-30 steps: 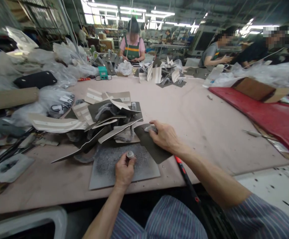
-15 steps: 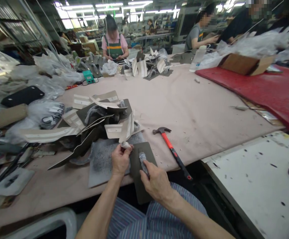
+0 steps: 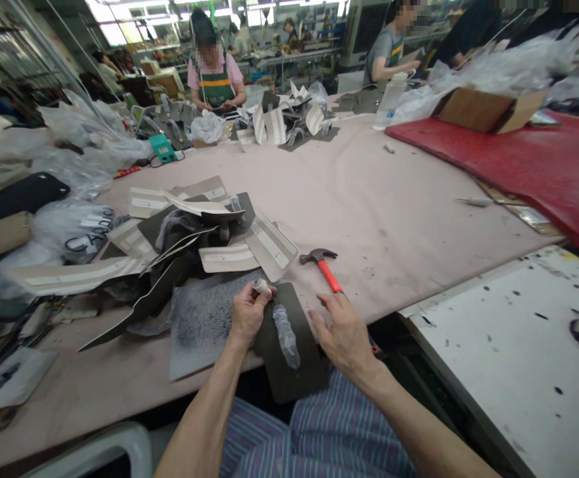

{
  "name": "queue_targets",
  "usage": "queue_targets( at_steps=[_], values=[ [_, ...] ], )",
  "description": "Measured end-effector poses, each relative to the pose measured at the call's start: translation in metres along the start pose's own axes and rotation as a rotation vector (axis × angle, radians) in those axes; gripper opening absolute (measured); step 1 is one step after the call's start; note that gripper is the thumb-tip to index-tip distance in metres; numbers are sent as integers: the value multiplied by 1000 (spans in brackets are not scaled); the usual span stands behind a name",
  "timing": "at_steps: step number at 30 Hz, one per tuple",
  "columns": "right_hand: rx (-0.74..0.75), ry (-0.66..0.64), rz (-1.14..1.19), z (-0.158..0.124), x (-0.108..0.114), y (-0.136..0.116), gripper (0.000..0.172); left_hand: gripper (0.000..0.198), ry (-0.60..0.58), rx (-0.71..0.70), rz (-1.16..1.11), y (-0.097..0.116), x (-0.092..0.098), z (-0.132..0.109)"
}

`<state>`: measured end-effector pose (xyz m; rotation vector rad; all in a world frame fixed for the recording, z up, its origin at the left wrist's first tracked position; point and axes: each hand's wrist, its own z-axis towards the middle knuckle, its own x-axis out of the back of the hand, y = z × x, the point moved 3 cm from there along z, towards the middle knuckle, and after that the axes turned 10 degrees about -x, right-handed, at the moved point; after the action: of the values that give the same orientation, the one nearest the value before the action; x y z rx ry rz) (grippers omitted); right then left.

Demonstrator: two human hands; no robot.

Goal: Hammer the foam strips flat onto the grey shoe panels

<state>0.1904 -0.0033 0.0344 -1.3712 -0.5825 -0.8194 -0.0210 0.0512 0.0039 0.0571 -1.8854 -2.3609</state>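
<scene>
My left hand [image 3: 248, 313] is closed around a small tool with a whitish, wrapped-looking round end [image 3: 261, 286]. Its lower part is hidden, so I cannot tell its exact kind. Beside that hand, a dark olive panel [image 3: 303, 380] overhangs the table edge towards my lap. A plastic-wrapped strap or handle [image 3: 285, 340] lies along the panel. My right hand [image 3: 343, 332] hovers over the handle of a red and black claw hammer [image 3: 325, 267], thumb and fingers apart. Under my left hand's side is a speckled grey board [image 3: 197, 325].
A heap of olive and beige panels [image 3: 170, 229] lies to the left. Plastic bags [image 3: 78, 232] crowd the far left. A red sheet [image 3: 498, 159] bears an open cardboard box [image 3: 479, 109]. A white worktop [image 3: 518, 332] adjoins at right. Co-workers [image 3: 214, 76] sit beyond.
My right hand has let go of the plastic-wrapped strap and moved right to the hammer's handle. A beige panel by the heap now lies flatter. The view has shifted slightly.
</scene>
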Motion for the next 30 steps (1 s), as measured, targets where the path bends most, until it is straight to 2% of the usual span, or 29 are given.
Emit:
queue_targets(
  at_steps=[3,7,15,17,19,23,25,26,28,30],
  values=[
    [-80,41,-227,20,9,35,34,25,-25,-11,22,1,-1,0],
    [-196,-88,-435,35,5,68,35,20,-52,-23,63,2,-2,0],
    [-292,-293,-404,50,-6,71,23,16,-77,-5,97,0,-3,-1],
    [-349,-331,-311,57,-3,72,26,14,-88,-15,126,0,-3,-2],
    [-468,-407,-103,65,0,74,27,13,-107,-24,147,1,-3,-1],
    [-839,-751,733,72,-7,66,21,11,-206,-42,162,3,-3,5],
    [-935,-831,931,74,-11,57,12,10,-273,-50,172,6,-3,9],
    [-947,-818,940,74,-12,52,9,10,-300,-57,183,7,-3,10],
    [-938,-721,934,74,-9,42,13,9,-323,-77,216,9,-3,10],
    [-868,-554,951,70,2,31,17,9,-306,-107,252,9,-3,7]
  ],
)
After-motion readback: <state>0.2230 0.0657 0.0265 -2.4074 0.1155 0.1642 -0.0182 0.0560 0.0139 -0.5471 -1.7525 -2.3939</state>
